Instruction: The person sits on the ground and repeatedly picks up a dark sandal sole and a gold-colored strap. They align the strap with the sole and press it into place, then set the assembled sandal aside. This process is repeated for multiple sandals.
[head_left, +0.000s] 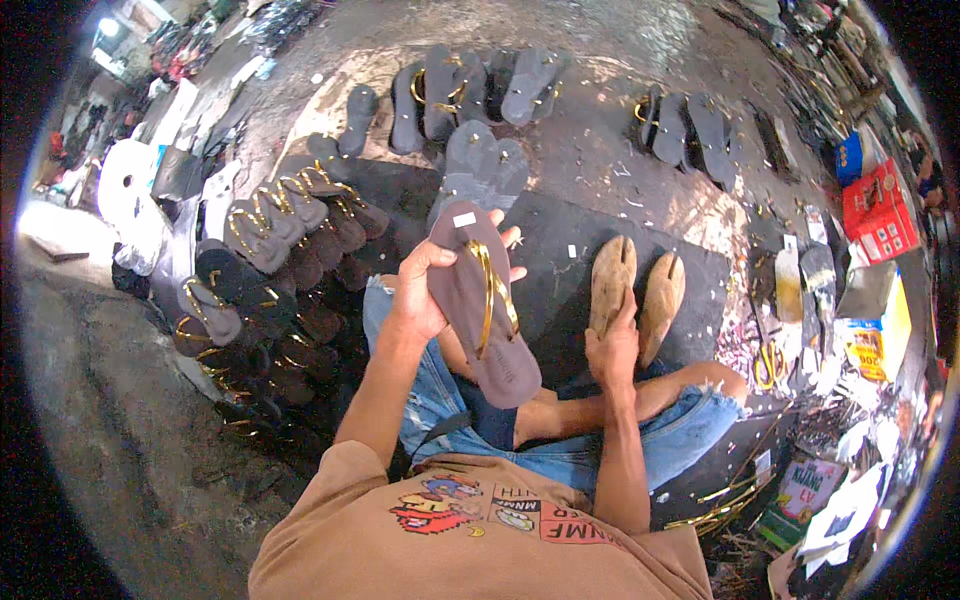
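Observation:
A brown flip-flop [505, 365] with a gold strap and a small white label near its toe is raised in front of me. My left hand [418, 290] is closed around its toe half, thumb on the upper face and fingers showing past the far edge. Lower to the right, my right hand [613, 350] grips the narrow end of a wooden shoe last [612, 272], slotted at its wide end. A matching shoe last [662, 298] lies just right of it. Both are over the black mat [560, 235]. Dark soles [472, 160] lie beyond the flip-flop.
Gold-strapped flip-flops [265, 235] are piled at the left. More dark soles [435, 95] line the far side, others [708, 135] the far right. Yellow-handled scissors [770, 365], a red box [880, 212], a can [798, 495] and loose gold strips [735, 485] are at the right.

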